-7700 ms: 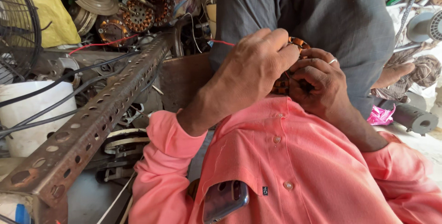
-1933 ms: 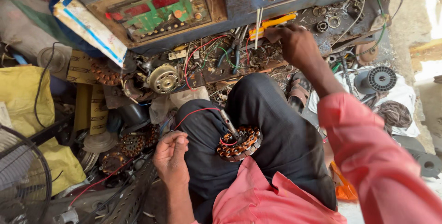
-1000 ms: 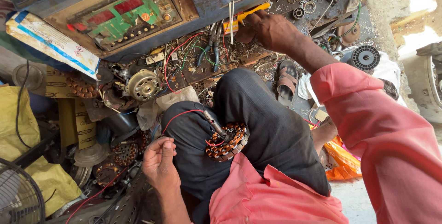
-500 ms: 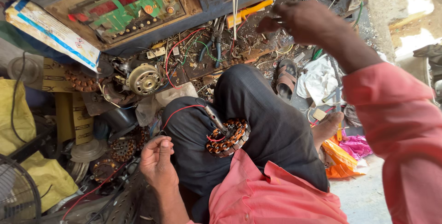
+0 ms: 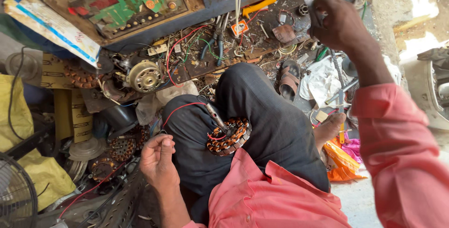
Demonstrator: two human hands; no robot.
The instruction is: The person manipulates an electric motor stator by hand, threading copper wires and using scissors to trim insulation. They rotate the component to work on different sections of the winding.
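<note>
A round copper-wound stator (image 5: 229, 136) rests on my lap, on dark trousers. A thin probe with a red wire (image 5: 216, 115) lies across it. My left hand (image 5: 158, 158) sits beside my left knee, fingers pinched on the red wire. My right hand (image 5: 337, 24) is raised over the far right of the cluttered floor, closed on a thin pale rod-like thing that is blurred. My right sleeve (image 5: 402, 153) is pink.
A blue unit with a green circuit board (image 5: 128, 3) stands at the top. Pliers (image 5: 213, 45), a yellow-handled tool (image 5: 257, 7), a small motor (image 5: 145, 76), loose wires, sandals (image 5: 287, 76) and my bare foot (image 5: 329, 129) crowd the floor. A fan guard (image 5: 16, 195) sits lower left.
My right hand has come back from the yellow-handled tool area, lifting up and to the right with the thin pale thing in it. The left hand and stator stay put.
</note>
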